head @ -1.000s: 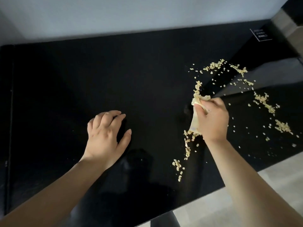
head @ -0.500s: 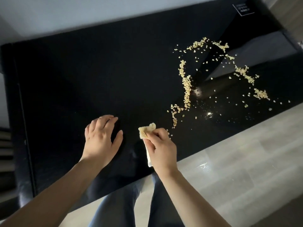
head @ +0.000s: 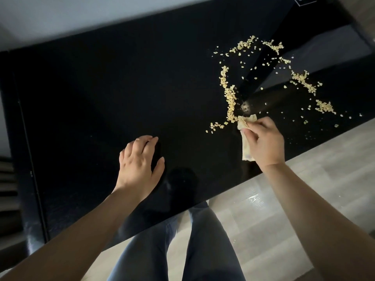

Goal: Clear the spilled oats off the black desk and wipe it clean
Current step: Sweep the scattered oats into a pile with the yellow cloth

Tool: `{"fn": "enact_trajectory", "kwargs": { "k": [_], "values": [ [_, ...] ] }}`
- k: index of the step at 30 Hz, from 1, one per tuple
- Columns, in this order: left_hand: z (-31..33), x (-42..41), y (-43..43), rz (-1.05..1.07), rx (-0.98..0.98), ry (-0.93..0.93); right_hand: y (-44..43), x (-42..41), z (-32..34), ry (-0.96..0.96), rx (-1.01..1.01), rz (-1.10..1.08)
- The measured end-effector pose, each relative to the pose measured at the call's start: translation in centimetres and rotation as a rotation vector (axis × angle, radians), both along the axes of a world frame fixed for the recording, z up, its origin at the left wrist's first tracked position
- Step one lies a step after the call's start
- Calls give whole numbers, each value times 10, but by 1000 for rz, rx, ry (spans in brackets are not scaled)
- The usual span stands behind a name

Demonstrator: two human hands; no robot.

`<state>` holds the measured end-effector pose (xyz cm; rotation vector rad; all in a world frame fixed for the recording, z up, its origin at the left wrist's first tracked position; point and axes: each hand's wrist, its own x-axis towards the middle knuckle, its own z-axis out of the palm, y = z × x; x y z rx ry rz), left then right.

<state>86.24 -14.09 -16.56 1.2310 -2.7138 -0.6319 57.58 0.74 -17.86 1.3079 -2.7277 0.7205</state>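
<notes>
Pale oats (head: 230, 98) lie scattered over the right part of the glossy black desk (head: 101, 94), in a line down the middle and in clumps further right (head: 303, 81). My right hand (head: 263, 140) grips a folded yellowish cloth (head: 246, 138), whose top edge touches the lower end of the oat line. My left hand (head: 140, 165) rests on the desk left of the spill, fingers loosely bent, holding nothing.
The desk's front edge runs diagonally from lower left to the right. Beyond it lie light wood floor (head: 304, 179) and my legs in blue jeans (head: 182, 250). A white label (head: 304, 0) sits at the desk's far right corner. A pale wall (head: 81, 17) borders the back.
My right hand with the cloth has moved from near the left hand back right, up to the bottom of the oat line. The left hand stayed put. The view shifted.
</notes>
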Motion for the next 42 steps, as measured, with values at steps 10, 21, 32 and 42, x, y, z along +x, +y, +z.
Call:
{"fn": "enact_trajectory", "kwargs": {
  "k": [10, 21, 32, 42],
  "values": [
    [-3, 16, 2, 27, 44, -18, -18, 147, 3, -144, -145, 250],
    [-4, 9, 1, 14, 38, -64, 31, 76, -13, 12, -108, 94],
    [-8, -2, -1, -34, 18, -62, 0, 70, 15, -55, -237, 62],
    [-4, 1, -11, -33, 6, -71, -71, 93, -10, -48, -142, 190]
  ]
}}
